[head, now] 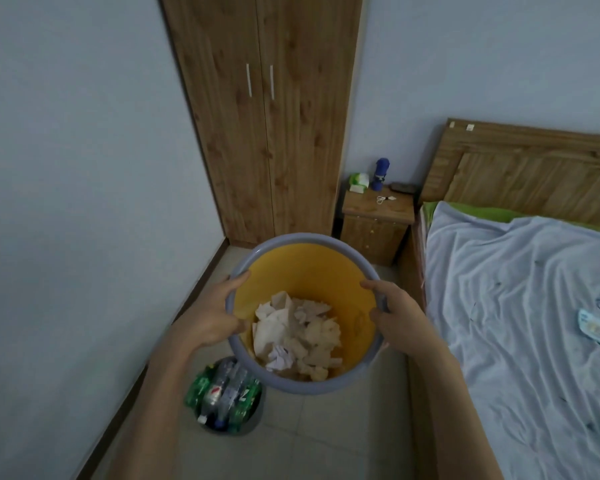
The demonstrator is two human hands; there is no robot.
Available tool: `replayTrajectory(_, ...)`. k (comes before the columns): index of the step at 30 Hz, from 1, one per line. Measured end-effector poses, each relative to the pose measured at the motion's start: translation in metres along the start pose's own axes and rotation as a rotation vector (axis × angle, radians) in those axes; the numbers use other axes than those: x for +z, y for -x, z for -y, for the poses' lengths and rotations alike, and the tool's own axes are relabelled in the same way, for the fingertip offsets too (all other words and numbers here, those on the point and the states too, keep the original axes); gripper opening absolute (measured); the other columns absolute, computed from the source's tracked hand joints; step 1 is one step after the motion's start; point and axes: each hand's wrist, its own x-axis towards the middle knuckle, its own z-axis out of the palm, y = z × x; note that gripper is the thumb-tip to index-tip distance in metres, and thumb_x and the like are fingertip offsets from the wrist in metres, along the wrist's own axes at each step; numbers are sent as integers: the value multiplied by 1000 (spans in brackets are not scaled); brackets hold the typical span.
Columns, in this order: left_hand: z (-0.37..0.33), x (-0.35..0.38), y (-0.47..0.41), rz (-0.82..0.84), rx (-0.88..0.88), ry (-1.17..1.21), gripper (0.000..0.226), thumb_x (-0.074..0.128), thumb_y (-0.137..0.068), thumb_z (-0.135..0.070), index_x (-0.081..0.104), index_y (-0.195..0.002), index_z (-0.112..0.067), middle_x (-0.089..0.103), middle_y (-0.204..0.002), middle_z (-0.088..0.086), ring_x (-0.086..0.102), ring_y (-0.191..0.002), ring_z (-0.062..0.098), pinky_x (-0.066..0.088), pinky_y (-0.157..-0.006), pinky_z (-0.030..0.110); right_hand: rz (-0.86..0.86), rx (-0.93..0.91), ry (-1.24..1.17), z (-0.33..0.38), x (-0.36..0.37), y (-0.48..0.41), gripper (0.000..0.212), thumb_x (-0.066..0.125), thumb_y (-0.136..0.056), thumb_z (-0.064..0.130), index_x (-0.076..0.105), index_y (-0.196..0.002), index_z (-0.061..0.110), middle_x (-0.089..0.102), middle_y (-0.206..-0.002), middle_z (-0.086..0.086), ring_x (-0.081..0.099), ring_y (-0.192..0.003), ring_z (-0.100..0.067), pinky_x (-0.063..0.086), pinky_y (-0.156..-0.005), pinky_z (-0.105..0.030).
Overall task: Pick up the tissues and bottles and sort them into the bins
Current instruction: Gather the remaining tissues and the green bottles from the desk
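Currently, the person is holding the tissue bin (305,239), a grey pail with a yellow interior, at opposite sides of its rim. The left hand (215,317) is gripping the left edge with its fingers curled over the rim, and the right hand (395,320) is clasping the right edge in the same manner. The bin appears to be raised off the floor (309,438), since it is overlapping the second bin in the view.

Crumpled white tissues (295,337) are lying in a loose heap at the bottom of the held bin, filling only its lower part. The bottle bin (253,422) is standing on the floor below and to the left, packed to its top with green and clear plastic bottles (226,389).

No loose tissues or bottles are showing on the visible floor, so the sorting is judged to be at or near its end. The step in hand is probably repositioning the tissue bin. The next move is calling for a level descent beside the bottle bin, without tipping the light contents.

A blue flask (381,173) and a green pack (358,181) are resting on the nightstand (378,216) beside the bed (520,306); whether they belong to the task cannot be told.
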Motion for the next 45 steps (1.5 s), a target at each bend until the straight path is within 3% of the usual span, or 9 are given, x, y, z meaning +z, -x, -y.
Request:
replayTrajectory(3, -12, -29, -64, 48, -16, -6, 107, 88, -80, -3, 30, -164, -33, 38, -152, -5, 44, -136, 15, 43, -104, 24, 8, -18, 14, 7, -17, -65, 63, 54, -98, 2, 46, -154, 29, 43, -157, -2, 54, -132, -26, 52, -94, -36)
replayTrajectory(6, -17, -56, -123, 44, -19, -10, 107, 90, -79, -4, 30, -163, -33, 36, -155, -4, 40, -142, 19, 42, -115, 35, 0, -40, 30, 19, -24, -129, 61, 55, -99, 3, 46, -154, 28, 41, -159, 0, 50, -136, -22, 53, -98, -35)
replayTrajectory(14, 17, -98, -282, -3, -28, -18, 110, 90, -76, -2, 31, -164, -32, 34, -158, 0, 41, -144, 24, 43, -117, 46, -41, -35, 93, 33, 3, -292, 60, 57, -99, 4, 47, -153, 27, 42, -157, 1, 51, -133, -21, 51, -92, -29)
replayTrajectory(18, 63, -92, -353, -47, -21, -44, 108, 86, -76, 1, 31, -164, -27, 37, -150, -4, 43, -138, 16, 41, -110, 31, -23, -12, 133, 15, 44, -365, 60, 57, -98, 3, 47, -153, 24, 45, -152, 0, 52, -131, -23, 54, -95, -36)
replayTrajectory(21, 108, -76, -397, -24, -37, -40, 109, 89, -73, -2, 32, -163, -23, 40, -146, -3, 44, -135, 13, 38, -107, 25, 10, 24, 158, -15, 85, -415, 60, 57, -97, 2, 48, -153, 24, 47, -148, -2, 55, -125, -24, 54, -88, -35)
replayTrajectory(24, 160, -56, -437, -7, -59, -44, 116, 87, -60, -31, 34, -163, -27, 41, -152, -1, 45, -141, 19, 42, -117, 42, 49, 75, 159, -52, 134, -459, 59, 57, -96, 0, 51, -150, 22, 51, -144, -3, 58, -119, -25, 55, -88, -38)
replayTrajectory(28, 254, -20, -500, 30, -123, -50, 122, 82, -53, -52, 33, -163, -35, 38, -157, -3, 42, -144, 17, 44, -116, 49, 85, 70, 156, -108, 206, -514, 54, 57, -96, 2, 54, -147, 18, 54, -140, -6, 59, -118, -29, 53, -92, -39)
replayTrajectory(42, 582, 179, -601, 47, -334, 0, 122, 67, -50, -59, 34, -162, -23, 45, -149, 15, 49, -138, 36, 45, -111, 51, 361, 182, 114, -331, 486, -623, 59, 53, -95, 7, 50, -150, 26, 44, -156, -6, 54, -133, -33, 51, -105, -47)
replayTrajectory(45, 574, 192, -605, 28, -332, 36, 104, 59, -50, -56, 37, -151, -50, 47, -144, 7, 48, -136, 29, 44, -112, 49, 409, 193, 81, -347, 522, -629, 59, 53, -97, 5, 48, -152, 25, 41, -156, -7, 50, -136, -34, 48, -109, -47)
